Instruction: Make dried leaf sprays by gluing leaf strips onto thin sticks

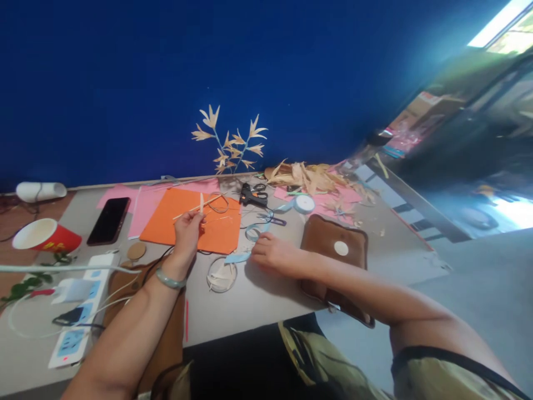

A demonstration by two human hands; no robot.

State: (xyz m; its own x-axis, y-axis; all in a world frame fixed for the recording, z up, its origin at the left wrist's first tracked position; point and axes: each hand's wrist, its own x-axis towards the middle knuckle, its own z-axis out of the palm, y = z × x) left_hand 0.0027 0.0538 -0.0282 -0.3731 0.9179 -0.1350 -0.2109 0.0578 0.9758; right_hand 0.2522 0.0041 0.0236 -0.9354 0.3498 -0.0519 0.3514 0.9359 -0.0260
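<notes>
Upright between the thumb and fingers of my left hand [189, 229] is a small pale piece of dried husk [202, 202], held above an orange sheet [216, 233]. My right hand [275, 254] is low over the grey table with its fingers curled together. A light blue ribbon [237, 258] sticks out from under those fingertips, and a loop of the same ribbon lies just behind them. Close by, a round clear dish [222, 274] holds pale husk pieces. A thin stick [183, 215] and a wire ring [219, 203] lie on the orange sheet.
Behind are a black glue gun [253, 195], scissors, a white ribbon roll [305, 204], a husk pile [303, 178] and a husk-flower stem [233, 145]. To the left are a phone [109, 221], a red cup [48, 236] and a power strip [85, 316]. A brown pouch [328, 233] lies under my right forearm.
</notes>
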